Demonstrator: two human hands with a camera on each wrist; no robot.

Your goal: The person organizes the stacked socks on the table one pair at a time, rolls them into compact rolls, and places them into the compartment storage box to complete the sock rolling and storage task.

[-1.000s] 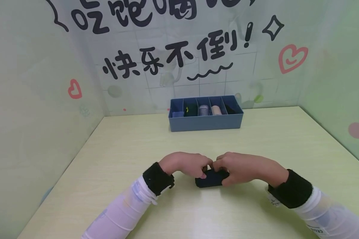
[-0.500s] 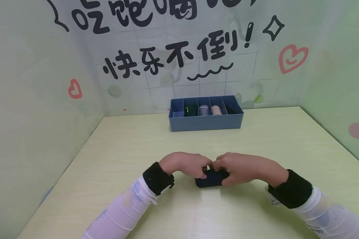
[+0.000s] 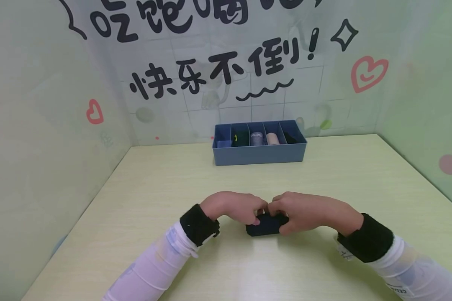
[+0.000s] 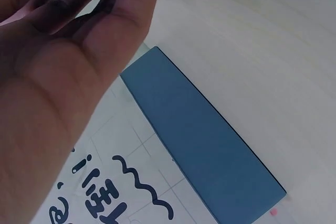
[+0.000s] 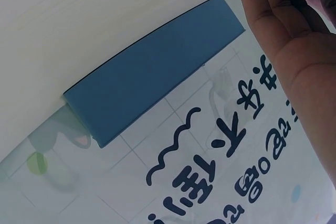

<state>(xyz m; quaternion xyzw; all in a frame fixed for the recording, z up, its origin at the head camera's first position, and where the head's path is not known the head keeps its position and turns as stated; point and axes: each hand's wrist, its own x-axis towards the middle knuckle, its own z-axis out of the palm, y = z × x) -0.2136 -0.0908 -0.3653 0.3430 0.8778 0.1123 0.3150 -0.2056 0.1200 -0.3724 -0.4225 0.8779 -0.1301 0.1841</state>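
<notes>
A small dark navy folded cloth (image 3: 264, 226) lies on the table between my hands, in the head view. My left hand (image 3: 238, 207) pinches its left end, fingers bent downward. At the right end, my right hand (image 3: 305, 211) grips the cloth between thumb and fingers. The fingertips of both hands almost meet at its far edge. Only a dark sliver shows beyond the left hand (image 4: 68, 61) in the left wrist view, and likewise beyond the right hand (image 5: 302, 40) in the right wrist view. Its exact kind cannot be made out.
A blue divided box (image 3: 259, 155) stands at the back of the table (image 3: 165, 175). Its compartments hold several rolled items, among them a dark green roll (image 3: 240, 139), a grey roll (image 3: 256, 139) and a pale pink roll (image 3: 272, 139). Printed walls enclose three sides.
</notes>
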